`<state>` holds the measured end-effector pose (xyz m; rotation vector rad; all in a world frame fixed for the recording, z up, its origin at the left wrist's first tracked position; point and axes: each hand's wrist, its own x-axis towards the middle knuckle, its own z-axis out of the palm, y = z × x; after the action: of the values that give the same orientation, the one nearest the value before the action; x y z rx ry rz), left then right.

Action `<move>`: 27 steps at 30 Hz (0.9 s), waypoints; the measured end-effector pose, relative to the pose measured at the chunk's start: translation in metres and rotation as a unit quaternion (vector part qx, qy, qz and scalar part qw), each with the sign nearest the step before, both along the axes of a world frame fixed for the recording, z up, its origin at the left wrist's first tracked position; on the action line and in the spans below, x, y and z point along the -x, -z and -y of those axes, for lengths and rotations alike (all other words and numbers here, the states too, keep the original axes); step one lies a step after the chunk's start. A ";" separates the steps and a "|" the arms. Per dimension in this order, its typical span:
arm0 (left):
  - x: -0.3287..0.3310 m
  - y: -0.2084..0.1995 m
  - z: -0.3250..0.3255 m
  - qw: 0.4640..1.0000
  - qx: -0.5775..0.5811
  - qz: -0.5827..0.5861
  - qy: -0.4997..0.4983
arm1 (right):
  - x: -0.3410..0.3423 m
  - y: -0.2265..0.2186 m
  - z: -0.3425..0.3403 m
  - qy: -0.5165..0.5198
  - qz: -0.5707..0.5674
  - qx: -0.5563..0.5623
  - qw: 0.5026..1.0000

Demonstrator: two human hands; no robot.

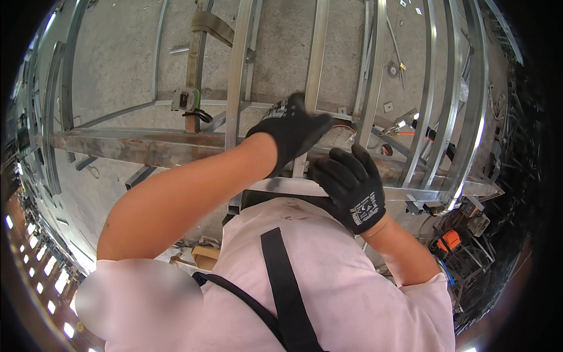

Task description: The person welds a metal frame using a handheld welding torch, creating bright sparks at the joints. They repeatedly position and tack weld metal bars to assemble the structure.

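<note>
My left hand (288,134), in a black glove, is over a silver square metal tube (317,53) that runs away from me. Its fingers are spread and slightly smeared by motion, and nothing shows in them. To its right, my right hand (352,190), also in a black glove, rests by the near silver cross tube (281,186). Those fingers are apart and loosely bent, reaching toward the joint between the tubes; their tips are partly hidden. A short tube end (300,166) shows between my two hands.
A rusty beam (135,146) crosses the frame left to right. Several parallel silver tubes (428,88) stretch away over the concrete floor (281,53). A tape measure (186,100) sits on a brownish tube at left. An orange tool (449,240) and cables lie at lower right.
</note>
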<state>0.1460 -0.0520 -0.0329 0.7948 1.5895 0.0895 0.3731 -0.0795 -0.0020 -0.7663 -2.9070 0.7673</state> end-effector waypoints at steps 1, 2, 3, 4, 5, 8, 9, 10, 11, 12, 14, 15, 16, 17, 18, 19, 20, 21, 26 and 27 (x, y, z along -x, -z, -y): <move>0.002 -0.003 0.007 0.999 0.004 0.000 0.033 | 0.002 0.000 0.000 0.009 -0.014 -0.014 1.000; 0.005 -0.008 0.016 0.998 0.009 0.000 0.065 | 0.004 0.001 0.001 0.014 -0.014 -0.029 0.999; 0.008 -0.011 0.021 0.996 0.007 -0.002 0.094 | 0.006 0.001 0.001 0.010 -0.001 -0.045 0.999; 0.008 -0.013 0.022 0.996 0.003 0.004 0.089 | 0.008 0.002 0.001 0.009 -0.007 -0.045 0.999; 0.010 -0.015 0.024 0.997 -0.007 0.010 0.083 | 0.010 0.003 0.001 0.002 0.002 -0.046 0.999; 0.016 -0.019 0.024 0.996 -0.016 0.039 0.082 | 0.014 0.003 0.000 -0.002 0.004 -0.036 0.999; 0.017 -0.019 0.025 0.995 -0.002 0.048 0.087 | 0.015 0.002 0.000 -0.001 0.001 -0.034 0.999; 0.021 -0.020 0.026 0.995 -0.008 0.071 0.069 | 0.015 0.001 0.000 0.000 -0.002 -0.032 0.999; 0.025 -0.021 0.027 0.994 -0.002 0.091 0.055 | 0.016 0.001 -0.001 0.000 -0.005 -0.033 0.999; 0.028 -0.021 0.029 0.993 0.006 0.110 0.040 | 0.016 0.000 -0.001 -0.003 0.004 -0.028 1.000; 0.031 -0.019 0.032 0.992 -0.004 0.125 0.033 | 0.016 0.000 -0.001 -0.006 -0.014 -0.036 0.999; 0.032 -0.018 0.032 0.991 -0.004 0.130 0.032 | 0.015 0.001 -0.001 -0.013 -0.008 -0.037 0.999; 0.032 -0.017 0.033 0.991 -0.008 0.132 0.033 | 0.015 0.002 -0.001 -0.016 -0.013 -0.030 0.999; 0.032 -0.016 0.034 0.991 -0.006 0.132 0.035 | 0.014 0.003 -0.001 -0.023 -0.009 -0.022 0.999; 0.033 -0.016 0.035 0.990 -0.012 0.134 0.038 | 0.014 0.005 -0.001 -0.030 -0.004 -0.018 0.999; 0.033 -0.016 0.036 0.991 -0.034 0.115 0.056 | 0.013 0.006 -0.001 -0.033 -0.007 -0.020 0.999; 0.032 -0.016 0.036 0.990 -0.063 0.098 0.075 | 0.013 0.007 -0.001 -0.035 -0.008 -0.025 0.999; 0.032 -0.017 0.037 0.989 -0.081 0.077 0.094 | 0.013 0.007 -0.001 -0.038 -0.009 -0.032 0.999; 0.033 -0.019 0.037 0.991 -0.041 0.113 0.052 | 0.012 0.007 0.000 -0.041 -0.008 -0.023 0.999; 0.032 -0.019 0.036 0.991 -0.041 0.113 0.053 | 0.012 0.006 -0.001 -0.044 -0.007 -0.023 0.999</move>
<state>0.1136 -0.0885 -0.0141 0.8994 1.3343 0.1631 0.3609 -0.0789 -0.0081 -0.6304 -2.9525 0.7074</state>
